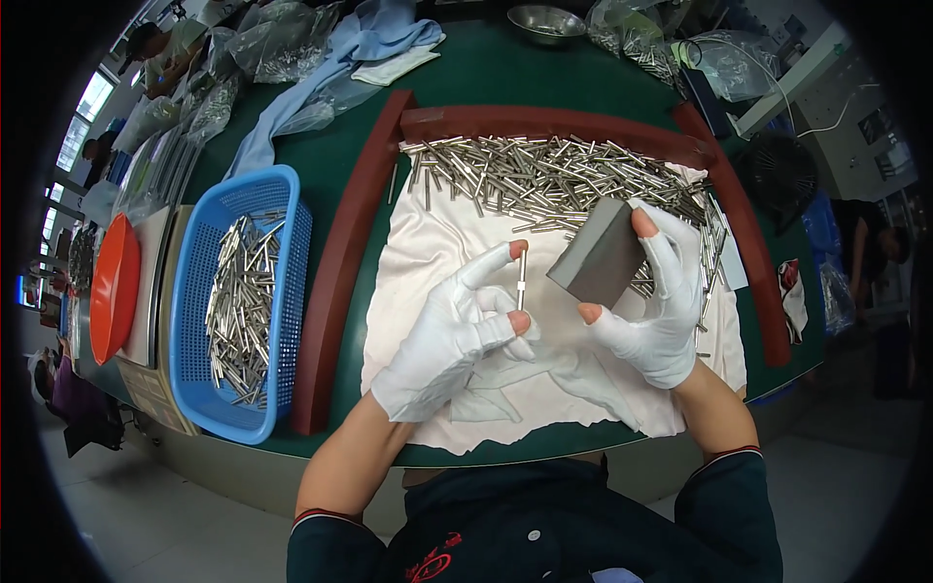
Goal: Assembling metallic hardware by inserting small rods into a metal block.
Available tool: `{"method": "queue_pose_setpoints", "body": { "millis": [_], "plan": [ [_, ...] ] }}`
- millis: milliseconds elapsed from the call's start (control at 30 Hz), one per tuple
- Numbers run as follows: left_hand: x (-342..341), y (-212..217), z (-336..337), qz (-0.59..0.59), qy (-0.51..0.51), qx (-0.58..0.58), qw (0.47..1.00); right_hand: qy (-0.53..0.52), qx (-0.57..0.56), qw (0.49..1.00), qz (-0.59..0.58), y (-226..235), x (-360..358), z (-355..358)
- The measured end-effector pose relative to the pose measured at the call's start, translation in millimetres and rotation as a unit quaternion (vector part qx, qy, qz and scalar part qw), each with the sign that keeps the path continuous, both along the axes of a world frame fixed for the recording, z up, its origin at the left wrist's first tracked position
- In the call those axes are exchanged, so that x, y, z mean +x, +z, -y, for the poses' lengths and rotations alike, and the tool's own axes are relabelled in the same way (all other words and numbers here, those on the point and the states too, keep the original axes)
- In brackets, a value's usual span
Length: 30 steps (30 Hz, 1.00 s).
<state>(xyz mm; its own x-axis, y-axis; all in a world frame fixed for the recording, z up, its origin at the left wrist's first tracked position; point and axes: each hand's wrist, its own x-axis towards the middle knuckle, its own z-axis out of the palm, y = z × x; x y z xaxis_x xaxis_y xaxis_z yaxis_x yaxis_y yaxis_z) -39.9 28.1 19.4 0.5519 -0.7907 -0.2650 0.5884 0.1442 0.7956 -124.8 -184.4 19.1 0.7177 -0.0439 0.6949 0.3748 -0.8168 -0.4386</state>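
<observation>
Both my hands wear white gloves with bare fingertips. Between the thumb and index finger of my left hand (457,316) stands a slim metal pin (522,277), gripped at its two ends. My right hand (661,301) grips a dark grey rectangular block (601,255), tilted, just right of the pin; the two do not touch. Beneath both hands a pale pink cloth (408,282) covers the table. A heap of loose metal pins (544,175) lies across the cloth's far part and down its right side, partly hidden behind the block and my right hand. A crumpled white glove (583,384) appears to lie below my hands.
Dark red rails (335,301) frame the cloth on the left, far and right sides. Left of them stands a blue plastic basket (300,253) holding more pins. A red-orange bowl (115,290), a metal bowl (546,23) and a blue cloth (326,83) lie farther out. Other people are in the background.
</observation>
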Motion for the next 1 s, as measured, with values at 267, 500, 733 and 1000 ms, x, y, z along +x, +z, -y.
{"method": "queue_pose_setpoints", "body": {
  "millis": [267, 500, 733, 1000],
  "plan": [
    [-3.9, 1.9, 8.1, -0.008, -0.032, -0.008, 0.999, -0.005, -0.028, 0.999, -0.024, -4.4, -4.1, 0.0],
    [5.2, -2.0, 9.3, 0.006, -0.031, -0.010, 0.999, 0.007, -0.047, 0.999, -0.021, -0.6, 4.8, -2.3],
    [-2.3, -0.3, 0.6, 0.018, -0.028, -0.026, 0.999, -0.014, -0.019, 0.997, -0.080, 5.0, -8.7, -17.5],
    [-12.5, -5.7, 7.0, -0.011, -0.018, -0.136, 0.991, -0.021, 0.069, 0.991, -0.111, -9.5, -22.2, -8.1]
  ]
}}
